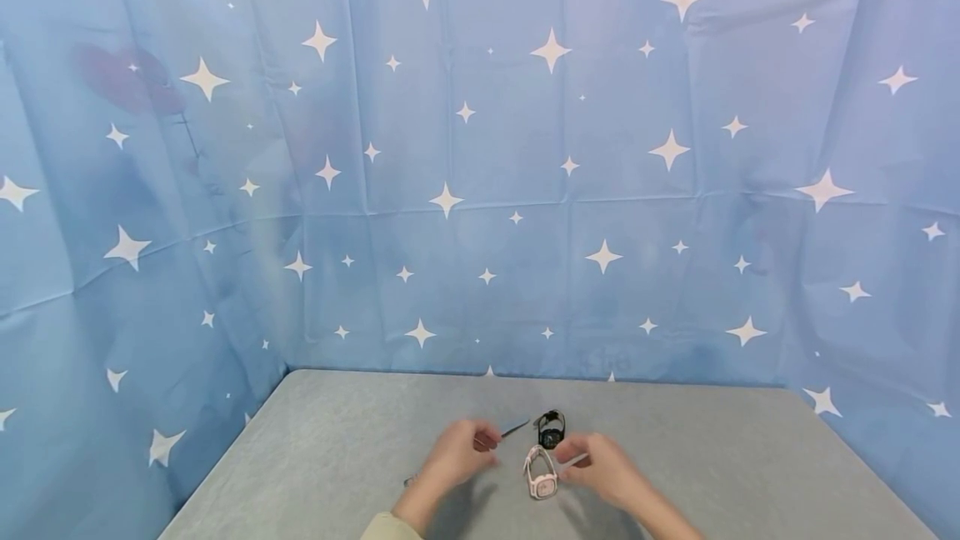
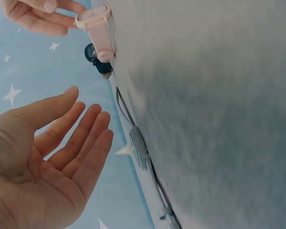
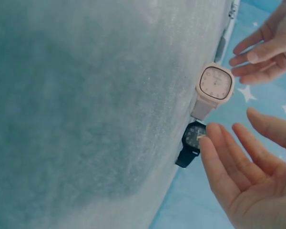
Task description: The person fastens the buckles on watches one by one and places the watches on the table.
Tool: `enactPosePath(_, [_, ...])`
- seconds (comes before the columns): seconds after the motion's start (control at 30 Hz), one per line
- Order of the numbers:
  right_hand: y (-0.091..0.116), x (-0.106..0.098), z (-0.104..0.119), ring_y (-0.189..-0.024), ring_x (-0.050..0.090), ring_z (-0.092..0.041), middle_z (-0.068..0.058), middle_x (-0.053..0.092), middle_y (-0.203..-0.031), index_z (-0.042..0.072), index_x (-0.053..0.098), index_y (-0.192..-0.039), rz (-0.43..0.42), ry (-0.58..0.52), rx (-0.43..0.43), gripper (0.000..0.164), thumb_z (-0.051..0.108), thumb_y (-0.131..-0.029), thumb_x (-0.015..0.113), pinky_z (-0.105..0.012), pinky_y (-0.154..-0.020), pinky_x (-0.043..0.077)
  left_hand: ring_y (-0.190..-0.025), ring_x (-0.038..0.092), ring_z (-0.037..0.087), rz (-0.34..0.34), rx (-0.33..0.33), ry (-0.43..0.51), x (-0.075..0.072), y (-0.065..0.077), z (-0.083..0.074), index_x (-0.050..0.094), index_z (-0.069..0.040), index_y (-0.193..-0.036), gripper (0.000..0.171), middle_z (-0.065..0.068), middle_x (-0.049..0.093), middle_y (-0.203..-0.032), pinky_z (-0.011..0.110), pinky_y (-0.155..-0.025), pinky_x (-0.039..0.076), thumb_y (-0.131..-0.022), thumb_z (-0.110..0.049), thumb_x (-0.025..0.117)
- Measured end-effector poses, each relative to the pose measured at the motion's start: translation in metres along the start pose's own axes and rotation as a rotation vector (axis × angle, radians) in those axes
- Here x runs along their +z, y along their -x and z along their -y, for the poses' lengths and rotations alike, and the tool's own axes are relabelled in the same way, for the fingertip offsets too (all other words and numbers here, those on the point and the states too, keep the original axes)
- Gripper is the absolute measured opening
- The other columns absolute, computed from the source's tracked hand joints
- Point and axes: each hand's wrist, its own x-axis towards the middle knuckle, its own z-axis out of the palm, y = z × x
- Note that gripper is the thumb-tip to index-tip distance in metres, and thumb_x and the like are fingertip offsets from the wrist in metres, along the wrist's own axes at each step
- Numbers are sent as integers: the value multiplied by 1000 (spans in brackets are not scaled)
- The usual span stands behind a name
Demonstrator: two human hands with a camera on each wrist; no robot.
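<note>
A pink watch (image 1: pixel 543 486) with a square face stands on its side on the grey table, strap looped behind it. Just beyond it is a black watch (image 1: pixel 551 437), also with its strap curved into a loop. My right hand (image 1: pixel 600 469) hovers beside the pink watch, fingers loosely bent and holding nothing. To the left, my left hand (image 1: pixel 459 450) has a relaxed open palm, empty in the left wrist view. Past its fingers lies a slim dark looped cord-like thing (image 2: pixel 126 109) with a flat grey piece (image 2: pixel 139 147) along it; the left hand partly hides it in the head view.
The grey tabletop (image 1: pixel 337 432) stretches out around both hands. Behind it and along the left hangs a blue cloth (image 1: pixel 510 132) with white stars, meeting the table's back edge.
</note>
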Motion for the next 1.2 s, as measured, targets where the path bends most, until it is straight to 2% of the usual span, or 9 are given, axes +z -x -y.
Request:
enactPosePath(0.13, [1, -3, 0, -88, 69, -31, -18, 71, -100, -4, 68, -105, 13, -1, 0, 20, 3, -86, 72, -31, -71, 58, -83, 70, 23, -27, 20, 1, -9, 2, 6, 70, 4, -97, 19, 14, 73, -92, 29, -73, 56, -79, 3, 77])
enactPosePath(0.37, [4, -7, -1, -86, 69, -28, -17, 71, -99, -4, 69, -105, 16, -3, 4, 20, 5, -87, 71, -28, -71, 57, -83, 69, 23, -38, -3, -15, -22, 7, 17, 71, 4, -99, 20, 15, 73, -93, 32, -72, 56, -81, 1, 76])
enactPosePath(0.67, [14, -5, 4, -83, 65, -20, -14, 73, -97, -2, 69, -106, -27, 23, -3, 23, 9, -86, 72, -19, -71, 52, -81, 69, 23, -75, 23, -73, -28, 13, 28, 70, 3, -96, 18, 11, 73, -89, 30, -71, 55, -79, -1, 76])
enactPosePath(0.97, [18, -7, 7, -83, 66, -18, -14, 73, -98, -2, 69, -107, -20, 19, -22, 25, 12, -87, 73, -19, -72, 52, -73, 62, 14, -92, -34, -176, -29, 18, 35, 67, -2, -87, 18, 6, 69, -81, 27, -65, 51, -74, 2, 80])
enactPosePath(1.2, [16, -10, 9, -85, 67, -21, -13, 73, -98, -3, 69, -107, 40, -2, -11, 23, 12, -90, 71, -21, -72, 54, -66, 51, 11, -74, -143, -259, -24, 19, 35, 61, -6, -79, 26, 0, 59, -74, 26, -58, 44, -71, 3, 84])
